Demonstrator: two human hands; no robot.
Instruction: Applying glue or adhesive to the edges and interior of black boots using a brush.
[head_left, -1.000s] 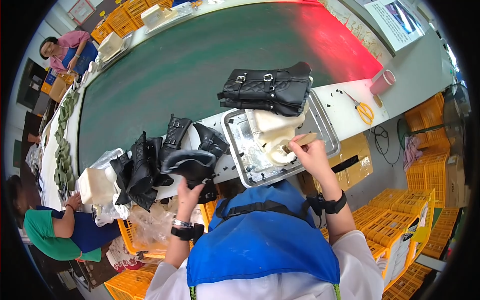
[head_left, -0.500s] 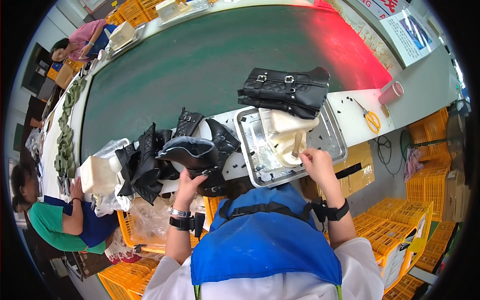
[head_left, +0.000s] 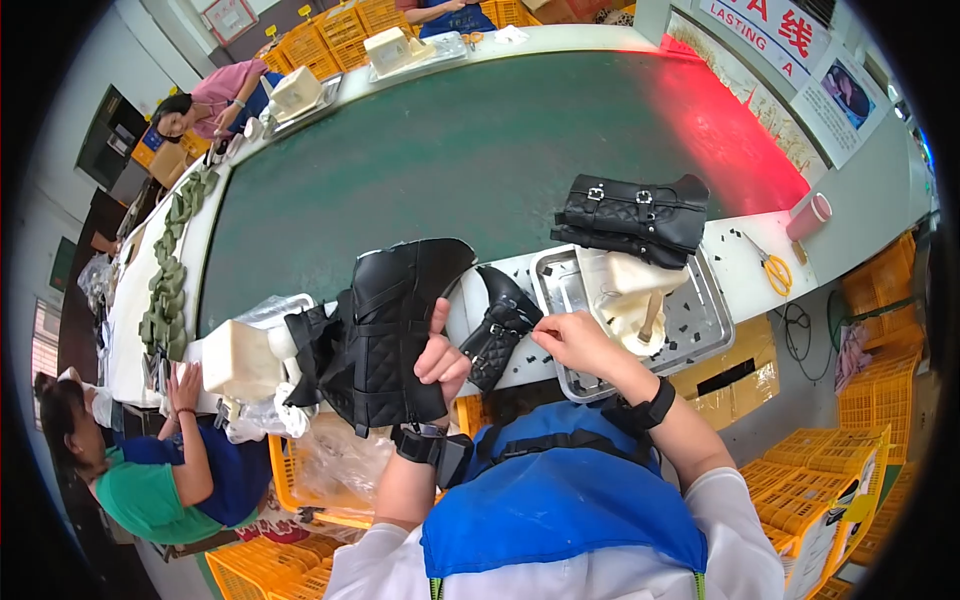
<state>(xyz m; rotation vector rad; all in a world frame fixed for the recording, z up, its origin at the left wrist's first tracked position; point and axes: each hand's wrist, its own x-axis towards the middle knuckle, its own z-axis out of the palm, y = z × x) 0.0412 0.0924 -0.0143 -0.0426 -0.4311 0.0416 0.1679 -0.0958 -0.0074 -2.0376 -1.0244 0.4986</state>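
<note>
My left hand [head_left: 441,358] grips a black quilted boot upper [head_left: 392,335] by its right side, holding it tilted above the near table edge. To the right lies another black boot upper [head_left: 495,345] with buckled straps. Beside its edge my right hand [head_left: 582,345] is closed in a pinch; what is between the fingertips is too small to make out. A cut white plastic jug [head_left: 622,275] stands in a metal tray [head_left: 715,300], with a wooden-handled tool [head_left: 651,316] upright in it. Black boot uppers with buckles [head_left: 640,218] lie stacked behind the jug.
Orange-handled scissors [head_left: 775,272] and a pink cup [head_left: 808,216] stand at the right. A green conveyor belt [head_left: 430,160] runs behind. At left are a white jug [head_left: 240,360], olive pieces [head_left: 170,290] and a co-worker in green [head_left: 150,490]. Yellow crates [head_left: 800,465] flank me.
My left hand has raised and turned a boot upper more upright. My right hand has left the wooden handle and moved left, close to the other upper. The view has shifted.
</note>
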